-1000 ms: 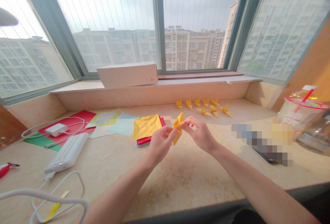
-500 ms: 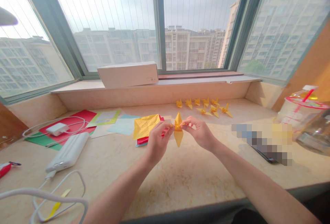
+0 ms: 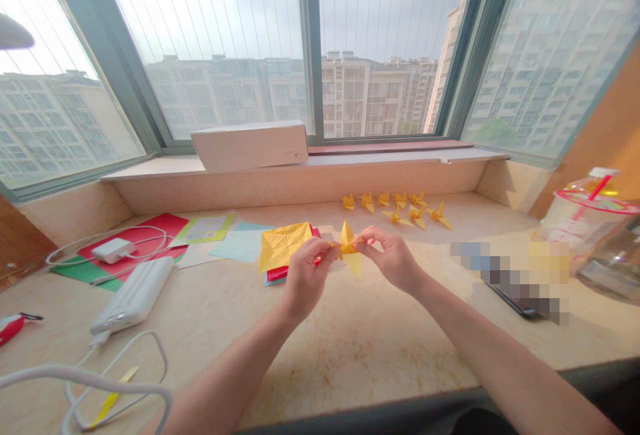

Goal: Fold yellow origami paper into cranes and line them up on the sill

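Note:
A yellow origami crane (image 3: 347,240) is stretched between my two hands above the stone counter. My left hand (image 3: 309,268) pinches its left tip between thumb and fingers. On the other side, my right hand (image 3: 387,253) grips the right tip the same way. One wing points up and away from me; the other hangs toward me, pale and a little blurred. Behind my left hand lies a stack of folded papers, a creased yellow sheet (image 3: 285,246) on top of red paper (image 3: 278,275). Several finished yellow cranes (image 3: 400,209) stand in two rows farther back.
A white power bank (image 3: 133,295) with looping cables (image 3: 120,388) lies on the left, near a charger (image 3: 114,250) on red and green sheets. A white box (image 3: 250,146) sits on the sill. To the right are a blurred-out dark object (image 3: 520,291) and a lidded cup (image 3: 567,228).
The crane's near wing has swung from pointing straight toward me to slightly right and looks foreshortened. Both hands keep their pinch and have barely moved.

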Available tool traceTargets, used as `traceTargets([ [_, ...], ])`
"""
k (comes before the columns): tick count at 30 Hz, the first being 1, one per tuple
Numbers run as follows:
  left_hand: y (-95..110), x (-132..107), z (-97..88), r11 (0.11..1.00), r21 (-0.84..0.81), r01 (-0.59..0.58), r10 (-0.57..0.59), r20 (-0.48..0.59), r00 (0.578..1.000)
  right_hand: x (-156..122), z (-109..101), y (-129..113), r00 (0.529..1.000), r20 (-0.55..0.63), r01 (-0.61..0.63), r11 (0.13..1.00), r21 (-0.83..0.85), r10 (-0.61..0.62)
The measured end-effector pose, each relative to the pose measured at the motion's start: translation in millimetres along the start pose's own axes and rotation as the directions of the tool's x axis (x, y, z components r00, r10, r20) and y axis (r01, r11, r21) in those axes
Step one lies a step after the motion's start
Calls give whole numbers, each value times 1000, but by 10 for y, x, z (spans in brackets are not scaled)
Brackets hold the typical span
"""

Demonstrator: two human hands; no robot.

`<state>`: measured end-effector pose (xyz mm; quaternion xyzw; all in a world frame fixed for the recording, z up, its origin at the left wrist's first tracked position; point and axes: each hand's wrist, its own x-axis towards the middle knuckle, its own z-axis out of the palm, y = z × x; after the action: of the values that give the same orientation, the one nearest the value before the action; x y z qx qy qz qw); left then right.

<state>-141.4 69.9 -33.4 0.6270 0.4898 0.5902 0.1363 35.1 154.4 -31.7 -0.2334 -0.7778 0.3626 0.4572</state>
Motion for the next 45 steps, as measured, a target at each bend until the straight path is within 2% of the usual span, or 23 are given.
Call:
traceTargets([
  [4,46,-13,-18,970,191,-148,148,15,989,-15,4,-30,996,51,75,997,-14,-74],
  [9,73,-26,-10,955,243,-171,168,33,985,-36,11,-24,991,58,124,992,-32,-122],
  [13,14,-22,16,970,215,-110,107,27,994,-17,14,8,993,17,118,992,-50,-117],
  [19,-75,25,-5,977,199,75,-60,-82,995,15,-3,74,984,-159,53,989,-140,-75],
  [21,-86,39,-21,964,257,70,-50,-85,995,-16,25,48,990,-126,49,988,-144,-67],
  [25,-96,11,-40,903,427,-42,55,-17,998,-110,159,-47,986,92,152,978,-141,-139],
  [27,-103,-26,-40,852,507,-130,116,60,991,-140,227,-73,982,122,164,973,-160,-145],
  [30,-112,-73,-31,788,560,-256,201,160,967,-147,282,-67,992,50,123,974,-189,-115],
  [34,-106,-91,-18,704,601,-379,337,187,923,-133,283,-47,993,-71,79,977,-196,-95],
  [40,-73,-90,-38,577,645,-501,476,233,848,-147,266,-17,989,-96,90,979,-185,-109],
  [42,-78,-95,-35,573,646,-504,485,228,844,-151,260,11,987,-106,100,978,-184,-121],
  [45,-99,-102,-13,611,628,-481,465,208,861,-149,255,35,985,-115,107,973,-204,-132],
])
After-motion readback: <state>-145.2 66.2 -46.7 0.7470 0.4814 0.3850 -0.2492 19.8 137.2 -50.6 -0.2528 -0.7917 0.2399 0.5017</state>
